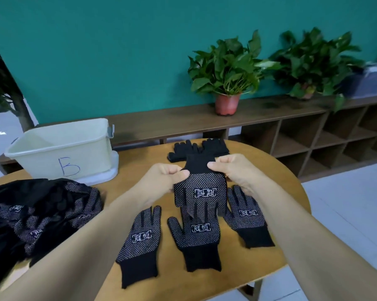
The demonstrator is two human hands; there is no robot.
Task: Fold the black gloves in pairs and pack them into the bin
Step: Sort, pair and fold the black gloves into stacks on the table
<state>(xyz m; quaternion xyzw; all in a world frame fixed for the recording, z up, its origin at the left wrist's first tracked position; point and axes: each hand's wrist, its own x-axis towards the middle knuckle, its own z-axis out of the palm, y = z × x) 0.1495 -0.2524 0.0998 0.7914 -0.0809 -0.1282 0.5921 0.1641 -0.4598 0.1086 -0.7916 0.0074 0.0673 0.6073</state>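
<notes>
Middle glove [196, 240]: flat on table [139, 161], one glove on each side; cuff near, fingers pointing away.
Loose heap [42, 209]: near left, unsorted.
Held glove [201, 192]: raised over middle glove, long axis reversed; cuff up and away, fingertips hanging onto it.
Left hand [161, 181]: pinching cuff's left edge.
Right hand [233, 170]: pinching cuff's right edge, equally near.
Folded stack [198, 148]: just beyond the hands.
Bin [63, 146]: far left, open, nearer left hand.

Dotted knit gloves [201, 193], wooden table [276, 181]
</notes>
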